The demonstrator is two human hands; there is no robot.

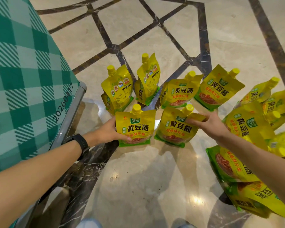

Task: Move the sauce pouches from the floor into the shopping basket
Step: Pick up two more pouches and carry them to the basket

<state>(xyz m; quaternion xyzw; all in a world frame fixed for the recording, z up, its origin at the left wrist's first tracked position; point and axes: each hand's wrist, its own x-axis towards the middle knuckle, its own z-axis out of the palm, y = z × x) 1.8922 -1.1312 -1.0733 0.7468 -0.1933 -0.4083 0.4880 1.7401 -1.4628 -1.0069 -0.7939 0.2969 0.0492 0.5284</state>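
Observation:
Several yellow sauce pouches with yellow caps stand upright on the marble floor. My left hand (111, 130) grips the left edge of the near-left pouch (136, 124), thumb across its lower front. My right hand (207, 121) pinches the top right corner of the near-middle pouch (174, 127). Behind them stand four more pouches, among them one at the back left (117, 89) and one at the back right (219, 89). No shopping basket is in view.
A green checked cloth (23, 83) covers a table with a metal leg (72, 111) on the left. A pile of more pouches (247, 163) lies on the right, partly under my right forearm. My shoes (89, 223) show at the bottom edge.

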